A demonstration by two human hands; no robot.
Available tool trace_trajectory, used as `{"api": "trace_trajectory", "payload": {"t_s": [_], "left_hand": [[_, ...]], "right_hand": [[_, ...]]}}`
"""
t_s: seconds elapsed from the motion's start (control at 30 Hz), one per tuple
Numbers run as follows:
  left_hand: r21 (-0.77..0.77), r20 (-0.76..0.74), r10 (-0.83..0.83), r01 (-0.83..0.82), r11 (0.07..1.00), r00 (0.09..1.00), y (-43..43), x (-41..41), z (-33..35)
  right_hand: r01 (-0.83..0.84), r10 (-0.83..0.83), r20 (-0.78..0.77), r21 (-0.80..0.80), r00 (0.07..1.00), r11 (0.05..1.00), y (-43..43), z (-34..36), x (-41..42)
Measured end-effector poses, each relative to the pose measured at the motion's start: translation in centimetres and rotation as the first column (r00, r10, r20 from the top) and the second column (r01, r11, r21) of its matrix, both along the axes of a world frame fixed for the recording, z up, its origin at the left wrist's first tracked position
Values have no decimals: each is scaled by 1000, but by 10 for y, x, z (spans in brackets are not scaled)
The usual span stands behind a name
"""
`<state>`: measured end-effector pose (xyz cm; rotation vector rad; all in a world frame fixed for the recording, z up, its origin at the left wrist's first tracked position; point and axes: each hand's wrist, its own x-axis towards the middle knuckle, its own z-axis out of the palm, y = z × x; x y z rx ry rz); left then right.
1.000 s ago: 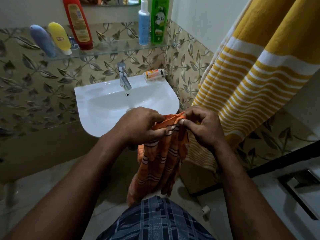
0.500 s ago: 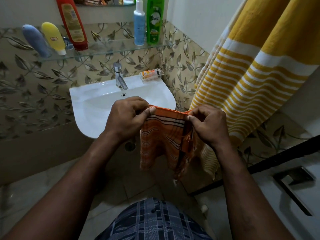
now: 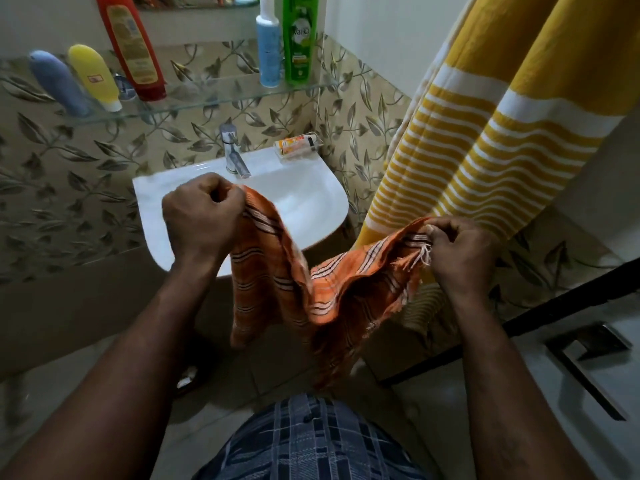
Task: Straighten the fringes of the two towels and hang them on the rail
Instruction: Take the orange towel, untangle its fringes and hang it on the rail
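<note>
An orange towel [image 3: 322,296] with dark and white stripes hangs slack between my two hands in front of the sink. My left hand [image 3: 201,220] grips one top corner in a fist. My right hand [image 3: 460,251] pinches the other corner, where a few pale fringe threads [image 3: 420,259] stick out. The towel's middle sags in folds toward the floor. A yellow towel [image 3: 502,140] with white stripes hangs at the right from above the frame; the rail itself is out of view.
A white sink [image 3: 304,199] with a tap [image 3: 233,155] stands straight ahead. Above it a glass shelf [image 3: 214,95] carries several bottles. A small box [image 3: 298,145] lies on the sink's back edge. A door handle [image 3: 588,358] is at lower right.
My hands have pulled apart, the left going left and the right going right, spreading the orange towel's top edge from a bunched fold to a wide sagging span.
</note>
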<state>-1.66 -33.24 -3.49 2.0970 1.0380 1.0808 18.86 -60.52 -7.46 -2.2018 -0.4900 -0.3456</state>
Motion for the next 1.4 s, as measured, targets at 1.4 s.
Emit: {"api": "trace_trajectory", "payload": {"t_s": [1.4], "left_hand": [[-525,80,-393,374,765,916,-37,20,-20]], "right_hand": [[17,-1,-283,54,959,998,9,-6,-19]]}}
